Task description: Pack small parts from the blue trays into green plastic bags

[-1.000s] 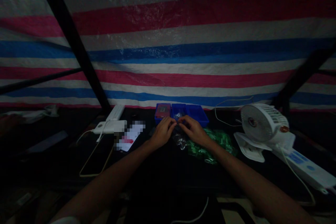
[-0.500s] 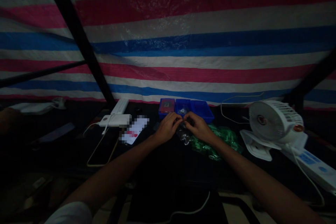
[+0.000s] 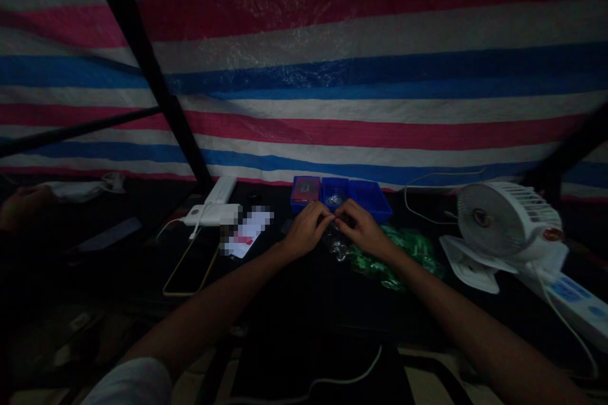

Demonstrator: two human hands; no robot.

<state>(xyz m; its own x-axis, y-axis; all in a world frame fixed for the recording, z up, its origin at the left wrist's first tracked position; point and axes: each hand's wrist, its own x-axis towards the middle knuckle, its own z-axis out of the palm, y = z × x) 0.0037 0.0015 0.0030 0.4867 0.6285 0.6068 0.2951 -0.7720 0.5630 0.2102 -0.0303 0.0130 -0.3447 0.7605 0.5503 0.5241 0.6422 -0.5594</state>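
Observation:
My left hand (image 3: 308, 226) and my right hand (image 3: 361, 228) meet fingertip to fingertip above the dark table, just in front of the blue trays. Both are closed in a pinch; whatever lies between the fingertips is too small and dark to name. Under and between them lies crumpled clear plastic (image 3: 339, 248). Shiny green plastic wrappers (image 3: 380, 269) spread beneath and beside my right wrist. Behind my hands stand three joined blue trays (image 3: 375, 199). The left one holds a reddish flat item (image 3: 305, 190), the middle one something clear and shiny.
A white fan (image 3: 503, 218) and a white power strip (image 3: 577, 304) stand at the right. To the left lie a lit phone (image 3: 249, 234), a dark phone (image 3: 190, 267) and a white power bank (image 3: 213, 214) with cables. Another person's hand (image 3: 23, 207) is at far left. Striped sheeting (image 3: 332, 133) hangs behind.
The whole view has shifted slightly, so things sit a little further right. My hands keep their pinch over the plastic. The other person's hand at far left shows more clearly.

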